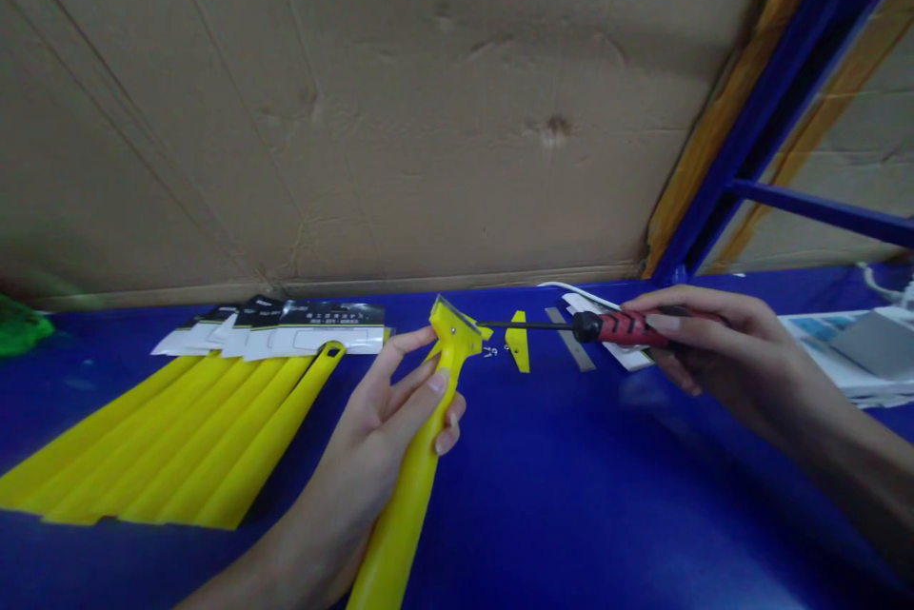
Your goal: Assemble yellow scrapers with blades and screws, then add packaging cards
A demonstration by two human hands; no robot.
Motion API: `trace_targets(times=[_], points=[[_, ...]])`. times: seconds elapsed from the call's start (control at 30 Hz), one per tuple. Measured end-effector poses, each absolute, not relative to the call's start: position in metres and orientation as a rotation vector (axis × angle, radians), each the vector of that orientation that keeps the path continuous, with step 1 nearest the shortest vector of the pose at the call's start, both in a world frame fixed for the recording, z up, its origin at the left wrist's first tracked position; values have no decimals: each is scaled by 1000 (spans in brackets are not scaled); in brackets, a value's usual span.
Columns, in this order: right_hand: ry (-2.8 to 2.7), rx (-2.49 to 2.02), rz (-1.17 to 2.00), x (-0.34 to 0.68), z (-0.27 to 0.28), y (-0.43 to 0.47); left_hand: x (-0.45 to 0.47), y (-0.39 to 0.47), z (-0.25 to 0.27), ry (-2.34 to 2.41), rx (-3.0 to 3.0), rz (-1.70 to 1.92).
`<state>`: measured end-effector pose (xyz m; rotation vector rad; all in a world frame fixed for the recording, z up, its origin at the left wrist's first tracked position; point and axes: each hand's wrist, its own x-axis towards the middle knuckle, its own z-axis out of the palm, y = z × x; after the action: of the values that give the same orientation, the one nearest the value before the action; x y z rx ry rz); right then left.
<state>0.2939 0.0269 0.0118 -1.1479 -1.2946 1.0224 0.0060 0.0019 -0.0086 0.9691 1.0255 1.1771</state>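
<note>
My left hand (389,420) grips a long yellow plastic scraper (418,458) by its handle, head tilted up and away. My right hand (704,344) holds a screwdriver (614,327) with a red and black handle, lying level; its thin shaft points left and its tip touches the scraper's head (455,329). Just right of the head, a loose yellow plastic piece (518,342) rests on the blue table (571,486), with tiny screws (489,352) beside it. A flat metal blade (571,341) lies behind the screwdriver.
A row of packaged yellow scrapers (178,429) with black and white cards lies at the left. A cardboard wall (400,106) stands behind the table. White boxes and papers (849,348) sit at the right, by a blue metal frame (800,201). Something green (18,324) is at the far left.
</note>
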Motion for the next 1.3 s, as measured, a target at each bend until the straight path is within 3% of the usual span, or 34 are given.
trace_targets(times=[0.33, 1.3], points=[[-1409, -1049, 909, 295, 6, 24, 7, -1, -10, 943, 876, 1134], [-1365, -1040, 1013, 289, 4, 26, 0, 0, -10, 731, 663, 992]])
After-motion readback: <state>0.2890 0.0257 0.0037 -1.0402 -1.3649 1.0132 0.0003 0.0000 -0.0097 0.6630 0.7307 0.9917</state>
